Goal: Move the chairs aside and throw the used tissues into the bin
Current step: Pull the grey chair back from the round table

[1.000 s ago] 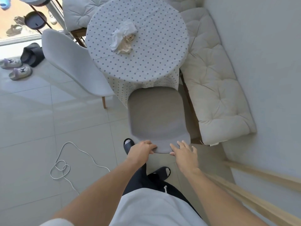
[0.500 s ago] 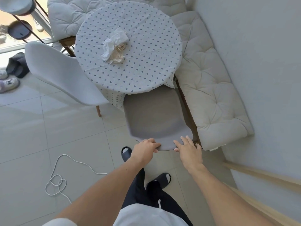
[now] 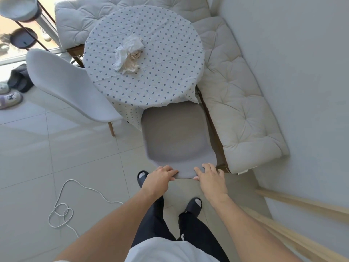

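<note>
A grey chair [image 3: 175,137] stands right in front of me, its front tucked under the round table [image 3: 170,59] with a dotted cloth. My left hand [image 3: 160,178] grips the top edge of its backrest, fingers curled over it. My right hand [image 3: 209,176] rests on the same edge, fingers spread over the rim. A second, white chair [image 3: 66,86] stands at the table's left side. Crumpled used tissues [image 3: 128,53] lie on the tabletop, left of centre. No bin is in view.
A cushioned corner bench [image 3: 236,103] wraps the table's far and right sides against the wall. A white cord [image 3: 64,208] loops on the tiled floor at left. Slippers [image 3: 9,99] lie at far left. Wooden slats [image 3: 294,224] lean at lower right.
Both hands stay on the grey chair's backrest edge. The view has shifted slightly; the chair sits a little farther from under the table than a second ago.
</note>
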`<state>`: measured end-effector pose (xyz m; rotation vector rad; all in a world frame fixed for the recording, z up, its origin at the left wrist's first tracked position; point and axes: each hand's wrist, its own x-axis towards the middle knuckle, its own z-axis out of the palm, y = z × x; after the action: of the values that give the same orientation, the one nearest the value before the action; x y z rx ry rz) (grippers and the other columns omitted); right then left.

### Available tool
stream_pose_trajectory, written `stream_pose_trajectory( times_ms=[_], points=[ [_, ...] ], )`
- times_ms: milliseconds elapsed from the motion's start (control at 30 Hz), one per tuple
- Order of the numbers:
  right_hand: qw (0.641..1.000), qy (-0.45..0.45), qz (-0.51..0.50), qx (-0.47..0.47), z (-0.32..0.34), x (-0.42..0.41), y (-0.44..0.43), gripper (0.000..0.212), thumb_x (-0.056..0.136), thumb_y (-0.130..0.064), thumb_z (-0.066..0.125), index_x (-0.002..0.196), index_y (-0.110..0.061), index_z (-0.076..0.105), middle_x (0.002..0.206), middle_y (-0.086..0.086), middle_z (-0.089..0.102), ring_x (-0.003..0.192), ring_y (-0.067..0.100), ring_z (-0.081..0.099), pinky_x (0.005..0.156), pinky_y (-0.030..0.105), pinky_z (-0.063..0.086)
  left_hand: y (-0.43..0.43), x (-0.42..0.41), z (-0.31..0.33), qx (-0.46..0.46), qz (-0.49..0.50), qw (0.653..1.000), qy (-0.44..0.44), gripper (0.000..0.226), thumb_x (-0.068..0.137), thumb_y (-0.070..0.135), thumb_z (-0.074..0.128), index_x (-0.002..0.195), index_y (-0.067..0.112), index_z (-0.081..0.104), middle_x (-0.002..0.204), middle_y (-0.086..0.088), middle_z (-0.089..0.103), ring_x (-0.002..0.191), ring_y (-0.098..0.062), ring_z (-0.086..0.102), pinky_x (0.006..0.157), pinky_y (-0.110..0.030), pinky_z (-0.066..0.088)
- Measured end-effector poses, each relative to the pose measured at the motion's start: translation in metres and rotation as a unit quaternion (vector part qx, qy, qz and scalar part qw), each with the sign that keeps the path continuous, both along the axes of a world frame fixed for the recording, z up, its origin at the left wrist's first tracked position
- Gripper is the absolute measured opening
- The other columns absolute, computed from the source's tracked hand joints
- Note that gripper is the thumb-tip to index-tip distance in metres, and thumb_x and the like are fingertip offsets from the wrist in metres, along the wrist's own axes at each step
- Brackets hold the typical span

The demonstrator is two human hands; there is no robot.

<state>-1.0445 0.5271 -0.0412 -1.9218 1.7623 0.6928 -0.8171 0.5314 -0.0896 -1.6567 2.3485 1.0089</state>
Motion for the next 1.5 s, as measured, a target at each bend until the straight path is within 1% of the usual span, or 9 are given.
stream_pose_trajectory(
  times_ms=[133,267,433,700,933,1100,1333,1400,1500],
  points=[
    [0.999,-0.026,0.006,-0.035,-0.002,-0.003,-0.009,0.039,0.108,-0.036,0.052,0.147,-0.036,0.049,0.150,0.006,0.050,0.146,0.024,0.035,0.110,0.054,0.036,0.002,-0.013,0.000,-0.022,0.091,0.995,0.021,0.038,0.107,0.014,0.054,0.143,0.021,0.064,0.137,-0.002,0.065,0.127,-0.025,0.060,0.096,-0.038,0.055],
    [0.998,-0.029,0.027,-0.045,0.000,-0.007,-0.024,0.039,0.110,-0.041,0.041,0.148,-0.038,0.048,0.149,0.008,0.051,0.145,0.024,0.036,0.111,0.057,0.033,-0.013,-0.018,-0.001,-0.009,0.137,0.990,0.024,0.038,0.103,0.009,0.058,0.137,0.022,0.070,0.135,-0.001,0.068,0.122,-0.024,0.063,0.095,-0.036,0.055],
    [0.998,-0.036,0.033,-0.041,0.005,-0.001,-0.042,0.045,0.110,-0.035,0.045,0.155,-0.038,0.043,0.155,0.011,0.047,0.149,0.027,0.032,0.112,0.058,0.032,-0.028,-0.010,-0.009,0.000,0.165,0.986,0.022,0.045,0.098,0.002,0.060,0.134,0.028,0.071,0.134,0.005,0.069,0.120,-0.019,0.066,0.095,-0.040,0.059],
    [0.998,-0.032,0.023,-0.045,0.005,0.008,-0.083,0.047,0.108,-0.031,0.051,0.155,-0.039,0.044,0.157,0.011,0.045,0.151,0.027,0.029,0.114,0.061,0.030,-0.072,0.001,-0.009,0.001,0.164,0.986,0.026,0.045,0.100,0.006,0.061,0.133,0.034,0.071,0.133,0.010,0.070,0.119,-0.016,0.066,0.092,-0.039,0.059],
    [0.998,-0.030,0.006,-0.058,0.007,0.018,-0.126,0.046,0.109,-0.027,0.048,0.154,-0.036,0.045,0.157,0.011,0.045,0.151,0.027,0.029,0.115,0.060,0.029,-0.117,0.009,-0.004,-0.005,0.149,0.989,0.020,0.042,0.103,0.012,0.058,0.136,0.036,0.068,0.138,0.013,0.066,0.124,-0.015,0.063,0.092,-0.040,0.060],
    [0.997,-0.035,-0.009,-0.063,0.000,0.032,-0.150,0.041,0.110,-0.034,0.045,0.151,-0.037,0.048,0.155,0.011,0.047,0.149,0.027,0.031,0.114,0.060,0.030,-0.141,0.018,-0.001,-0.019,0.158,0.987,0.000,0.041,0.104,0.016,0.058,0.137,0.038,0.066,0.141,0.011,0.064,0.125,-0.017,0.062,0.092,-0.042,0.060],
    [0.998,-0.021,-0.009,-0.063,-0.005,0.034,-0.165,0.042,0.108,-0.031,0.054,0.149,-0.037,0.050,0.152,0.010,0.048,0.146,0.028,0.034,0.114,0.061,0.030,-0.158,0.019,0.005,-0.019,0.155,0.988,-0.017,0.040,0.105,0.017,0.057,0.137,0.037,0.067,0.141,0.010,0.064,0.126,-0.018,0.061,0.090,-0.039,0.059],
    [0.998,-0.017,-0.015,-0.066,-0.006,0.033,-0.163,0.041,0.108,-0.035,0.053,0.149,-0.036,0.051,0.153,0.010,0.048,0.146,0.027,0.034,0.114,0.061,0.030,-0.156,0.018,0.004,-0.015,0.153,0.988,-0.012,0.040,0.105,0.017,0.056,0.139,0.036,0.066,0.142,0.008,0.064,0.131,-0.021,0.059,0.094,-0.041,0.058],
    [0.996,-0.017,-0.043,-0.072,-0.007,0.035,-0.157,0.039,0.109,-0.041,0.048,0.146,-0.031,0.053,0.150,0.007,0.050,0.144,0.025,0.035,0.112,0.058,0.032,-0.150,0.014,0.007,0.001,0.155,0.988,0.004,0.040,0.107,0.018,0.053,0.144,0.028,0.064,0.149,0.003,0.060,0.144,-0.025,0.049,0.109,-0.041,0.050]
  ],
)
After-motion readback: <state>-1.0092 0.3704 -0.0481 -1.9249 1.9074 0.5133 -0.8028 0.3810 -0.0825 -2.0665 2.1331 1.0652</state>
